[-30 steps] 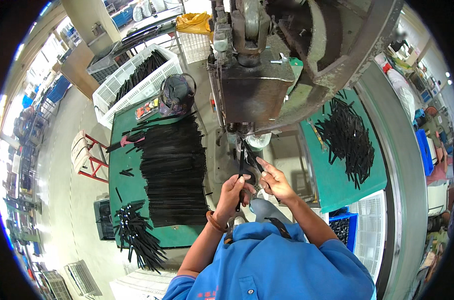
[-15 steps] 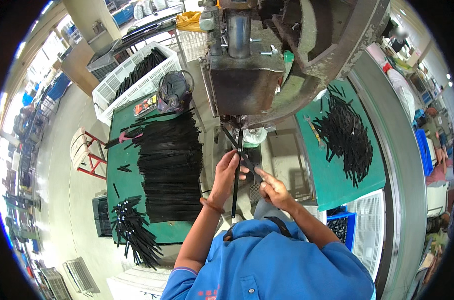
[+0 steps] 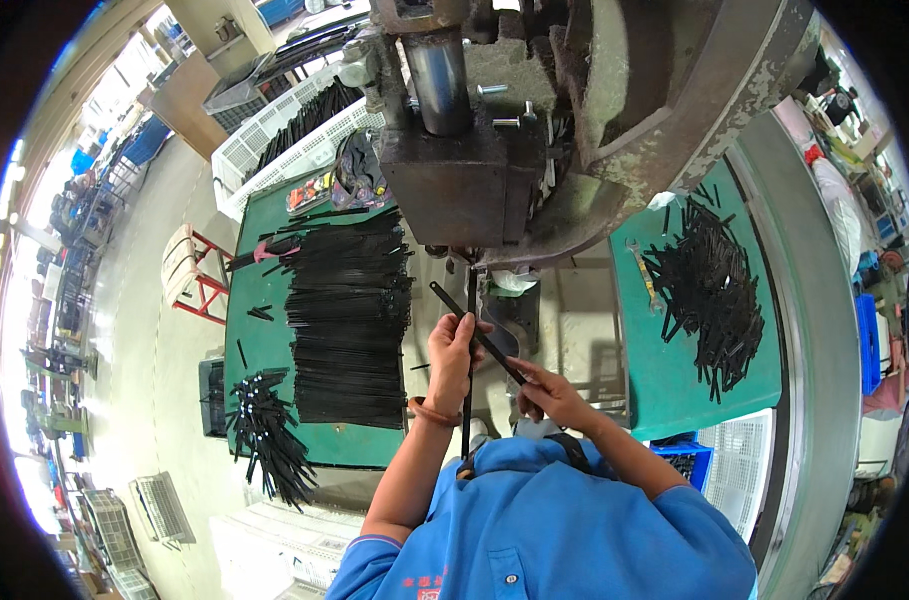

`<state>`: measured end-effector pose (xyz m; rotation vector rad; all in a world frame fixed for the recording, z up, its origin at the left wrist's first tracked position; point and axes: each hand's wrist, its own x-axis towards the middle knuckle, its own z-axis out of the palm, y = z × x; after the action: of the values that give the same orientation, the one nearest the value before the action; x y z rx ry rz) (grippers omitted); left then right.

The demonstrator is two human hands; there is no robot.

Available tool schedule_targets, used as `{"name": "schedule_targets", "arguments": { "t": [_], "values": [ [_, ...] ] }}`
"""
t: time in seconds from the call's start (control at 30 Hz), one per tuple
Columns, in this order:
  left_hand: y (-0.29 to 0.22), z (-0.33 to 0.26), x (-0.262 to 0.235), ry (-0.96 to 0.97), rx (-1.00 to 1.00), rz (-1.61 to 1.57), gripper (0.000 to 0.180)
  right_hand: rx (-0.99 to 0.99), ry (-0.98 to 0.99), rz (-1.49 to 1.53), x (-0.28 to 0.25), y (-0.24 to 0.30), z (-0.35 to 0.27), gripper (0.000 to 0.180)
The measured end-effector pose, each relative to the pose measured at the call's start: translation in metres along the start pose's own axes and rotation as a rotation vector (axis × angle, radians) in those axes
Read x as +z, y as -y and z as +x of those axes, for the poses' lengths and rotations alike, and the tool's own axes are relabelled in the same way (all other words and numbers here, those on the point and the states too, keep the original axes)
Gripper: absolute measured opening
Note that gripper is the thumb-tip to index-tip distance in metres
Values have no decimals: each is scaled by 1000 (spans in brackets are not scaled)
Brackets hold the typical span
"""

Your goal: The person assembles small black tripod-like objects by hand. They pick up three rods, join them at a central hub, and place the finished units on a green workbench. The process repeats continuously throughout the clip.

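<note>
Two flat black metal strips cross in an X in front of me, just below the press head [image 3: 444,190]. One is the slanting strip [image 3: 496,351], its upper end showing a small hole. The other, the upright strip [image 3: 466,410], points from the press toward my body. My left hand [image 3: 451,352] is closed on the strips near their crossing, its thumb on top. With thumb and fingers, my right hand [image 3: 554,394] grips the lower right end of the slanting strip. The joint where they cross is partly hidden by my left fingers.
Left, a green table [image 3: 359,447] bears rows of long black strips [image 3: 349,330], a loose bundle [image 3: 269,430] and a bag [image 3: 358,172]. On the right-hand green table [image 3: 624,330] lie a strip pile [image 3: 709,300] and a wrench [image 3: 642,273]. A white crate [image 3: 229,170] stands behind left.
The strips and my hands have moved slightly toward me, and the slanting strip's upper end has come away from the press tool. My right hand has closed on its lower end. The view has shifted.
</note>
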<state>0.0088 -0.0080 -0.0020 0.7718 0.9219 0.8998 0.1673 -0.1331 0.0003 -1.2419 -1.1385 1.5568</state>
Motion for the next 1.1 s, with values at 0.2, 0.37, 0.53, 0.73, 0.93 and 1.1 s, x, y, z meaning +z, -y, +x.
{"name": "schedule_targets", "arguments": {
  "t": [0.2,0.37,0.53,0.73,0.93,1.1],
  "values": [
    [5,-3,-12,-61,-47,60,16,-350,-367,-649,-70,7,123,18],
    [9,9,2,3,-109,52,18,-417,-724,-1254,-160,-118,277,39],
    [10,-2,-10,5,-77,-6,18,-467,-753,-1272,-143,-116,285,36],
    [13,3,-15,34,-111,-28,18,-511,-770,-927,-138,-49,231,23],
    [13,7,-19,59,-126,-23,17,-715,-575,-693,-65,11,177,17],
    [13,7,-26,79,-130,-74,17,-871,-583,-524,-10,42,164,11]
  ]
}}
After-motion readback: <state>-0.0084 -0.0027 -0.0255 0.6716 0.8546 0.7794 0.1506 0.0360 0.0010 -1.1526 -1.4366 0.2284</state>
